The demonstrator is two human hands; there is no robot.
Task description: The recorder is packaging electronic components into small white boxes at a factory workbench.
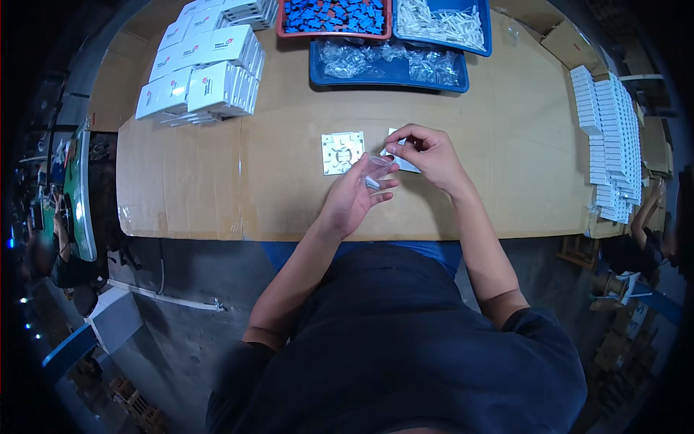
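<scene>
My left hand [356, 199] holds a small clear plastic bag [376, 169] with a few small pale parts in its bottom, just above the cardboard-covered table [188, 181]. My right hand [428, 153] pinches the bag's upper edge from the right, fingers bent. A flat white square plate [343, 152] with a round pattern in its middle lies on the table just left of both hands. A white sheet or flat piece [406, 163] lies under my right hand, mostly hidden.
White small boxes [206, 69] are piled at the back left. At the back stand a red tray of blue parts [334, 17], a blue tray of white parts [444, 23] and a blue tray of clear bags [390, 64]. Stacked white boxes [611, 137] line the right edge.
</scene>
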